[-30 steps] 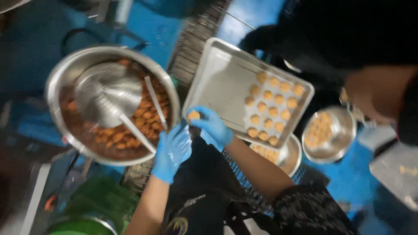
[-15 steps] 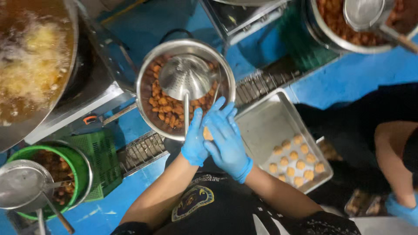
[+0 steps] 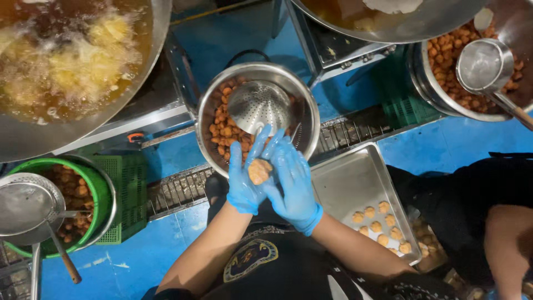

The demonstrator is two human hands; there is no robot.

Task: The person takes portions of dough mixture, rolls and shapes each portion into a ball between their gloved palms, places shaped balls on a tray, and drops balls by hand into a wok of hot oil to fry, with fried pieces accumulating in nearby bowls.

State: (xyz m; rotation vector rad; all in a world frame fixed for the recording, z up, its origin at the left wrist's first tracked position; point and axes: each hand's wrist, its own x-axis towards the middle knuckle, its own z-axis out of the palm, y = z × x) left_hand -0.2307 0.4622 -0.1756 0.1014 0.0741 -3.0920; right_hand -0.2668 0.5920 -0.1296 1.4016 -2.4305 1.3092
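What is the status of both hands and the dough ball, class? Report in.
Left hand and right hand, blue-gloved, cupped around dough ball. Ball above rim of steel bowl of fried pieces. Nothing between hands and bowl.
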